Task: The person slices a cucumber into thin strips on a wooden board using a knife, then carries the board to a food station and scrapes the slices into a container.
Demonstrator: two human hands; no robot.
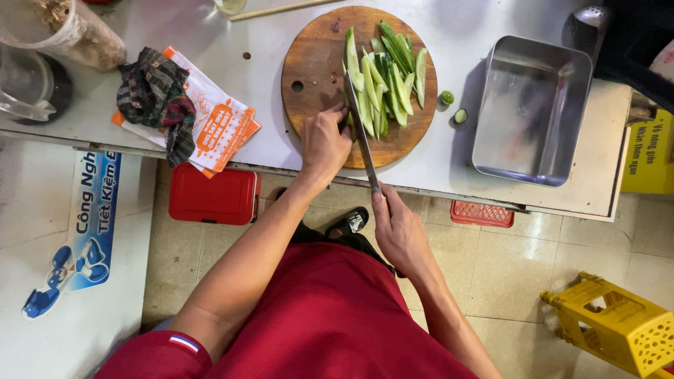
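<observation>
A round wooden cutting board (316, 63) lies on the white counter, with several long green cucumber slices (386, 77) piled on its right half. My left hand (324, 140) rests on the board's near edge, fingers pressing a cucumber piece next to the blade. My right hand (398, 231) grips the handle of a long knife (361, 133), whose blade points away from me across the board beside the slices. Two cucumber end pieces (447, 97) lie on the counter just right of the board.
An empty rectangular metal tray (491, 151) sits right of the board. A dark cloth (158, 98) on orange-and-white paper packets lies to the left, near a plastic jar (67, 28). Below are a red box (214, 196), a red basket (481, 213) and a yellow stool (618, 326).
</observation>
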